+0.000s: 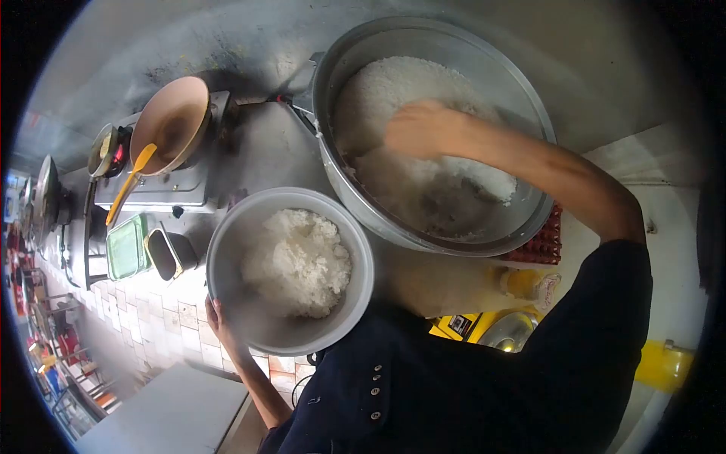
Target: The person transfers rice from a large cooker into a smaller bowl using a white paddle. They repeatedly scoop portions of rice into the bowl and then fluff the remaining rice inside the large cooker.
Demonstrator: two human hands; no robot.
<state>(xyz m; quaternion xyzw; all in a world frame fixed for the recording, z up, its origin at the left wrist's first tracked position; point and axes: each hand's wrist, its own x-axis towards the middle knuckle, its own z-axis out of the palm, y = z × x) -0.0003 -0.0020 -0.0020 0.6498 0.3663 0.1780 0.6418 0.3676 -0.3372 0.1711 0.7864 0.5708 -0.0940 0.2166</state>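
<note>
The right hand [423, 130] reaches across into the large pot [529, 98], its elbow bent and its wrist over the white rice [404, 72], the fingers too blurred to tell whether they are closed. The left hand [218, 314] is against the outside of the smaller pot [365, 265], its grip unclear, and loose, clumpy rice [306, 265] is heaped inside that pot, beside the large one. Red lettering on a jar [522, 284] is too small to read.
</note>
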